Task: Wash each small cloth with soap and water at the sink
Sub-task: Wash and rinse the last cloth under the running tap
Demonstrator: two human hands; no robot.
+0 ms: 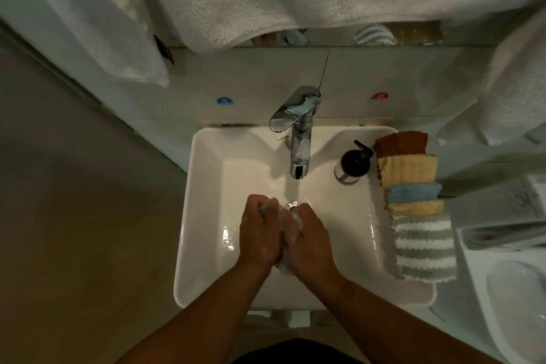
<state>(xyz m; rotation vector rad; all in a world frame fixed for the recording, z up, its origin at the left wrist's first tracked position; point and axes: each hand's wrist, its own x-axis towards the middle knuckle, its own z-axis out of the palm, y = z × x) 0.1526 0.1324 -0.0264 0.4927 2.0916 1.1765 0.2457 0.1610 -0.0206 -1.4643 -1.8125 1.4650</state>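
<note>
Head view: soapy cloth (pixel 297 221) held over the sink (pixel 201 216).
Left grip (pixel 260 233) and right grip (pixel 310 242) both clench it, cloth bunched between the two palms.

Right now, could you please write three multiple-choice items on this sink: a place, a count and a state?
1. Where does the soap dispenser stand? A) on the floor B) between the tap and the folded cloths C) on a shelf
2. How many folded cloths line the sink's right rim? A) three B) five C) seven
3. What are the left hand and right hand doing? A) both gripping a soapy cloth B) resting open C) pressing the pump
B: it sits right of the tap, beside the cloths. B: five lie in a row. A: both curl round it.
</note>
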